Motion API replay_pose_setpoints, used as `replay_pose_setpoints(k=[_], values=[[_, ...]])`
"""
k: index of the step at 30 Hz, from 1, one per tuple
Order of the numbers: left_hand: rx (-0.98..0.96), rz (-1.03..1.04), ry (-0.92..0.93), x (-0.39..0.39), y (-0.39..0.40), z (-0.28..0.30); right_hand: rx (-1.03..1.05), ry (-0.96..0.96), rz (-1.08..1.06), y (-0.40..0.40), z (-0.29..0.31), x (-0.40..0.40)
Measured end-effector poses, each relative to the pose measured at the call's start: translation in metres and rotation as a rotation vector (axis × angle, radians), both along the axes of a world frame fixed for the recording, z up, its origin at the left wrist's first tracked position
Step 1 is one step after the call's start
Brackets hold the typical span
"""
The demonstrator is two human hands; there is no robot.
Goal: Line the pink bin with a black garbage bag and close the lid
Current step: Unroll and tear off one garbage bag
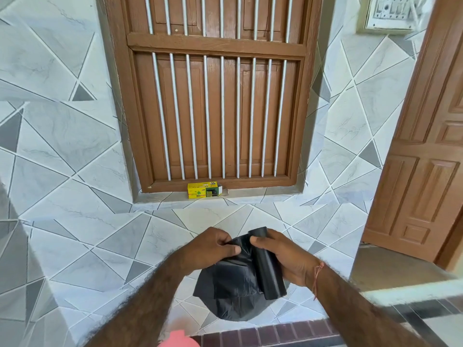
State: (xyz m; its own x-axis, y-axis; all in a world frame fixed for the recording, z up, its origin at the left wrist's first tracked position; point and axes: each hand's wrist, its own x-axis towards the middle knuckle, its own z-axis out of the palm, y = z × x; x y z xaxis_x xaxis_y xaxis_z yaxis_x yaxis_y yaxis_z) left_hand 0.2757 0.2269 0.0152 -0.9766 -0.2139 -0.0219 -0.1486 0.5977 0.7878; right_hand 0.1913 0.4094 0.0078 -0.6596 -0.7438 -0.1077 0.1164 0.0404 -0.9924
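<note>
My right hand (288, 256) grips a black roll of garbage bags (269, 269), held upright at chest height. My left hand (213, 246) pinches the top edge of a black garbage bag (230, 284) that hangs unrolled from that roll, its lower part drooping below my hands. A small piece of the pink bin (179, 340) shows at the bottom edge, below my left forearm; most of it is out of view.
A yellow garbage-bag box (204, 191) lies on the tiled sill under a brown barred window (218, 96). A brown wooden door (421, 171) stands at the right. Grey patterned tiles cover the wall; a dark brick-like ledge (270, 334) runs along the bottom.
</note>
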Motion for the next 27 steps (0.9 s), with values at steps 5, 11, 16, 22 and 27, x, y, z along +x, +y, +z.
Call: replay_pose_setpoints(k=[5, 11, 16, 22, 27], values=[[0.046, -0.028, 0.047, -0.002, 0.004, 0.0, -0.042, 0.002, 0.0, -0.004, 0.0, 0.005], [0.009, -0.033, 0.123, -0.006, 0.008, -0.004, -0.072, 0.017, -0.095, -0.009, -0.005, 0.003], [-0.071, -0.005, 0.234, -0.012, 0.011, -0.007, -0.057, 0.099, -0.172, -0.012, -0.007, 0.002], [-0.01, 0.038, 0.384, -0.009, 0.011, -0.009, -0.143, 0.031, -0.188, -0.015, -0.007, 0.0], [-0.062, 0.103, 0.424, -0.005, 0.007, -0.011, -0.165, 0.017, -0.183, -0.02, -0.001, 0.003]])
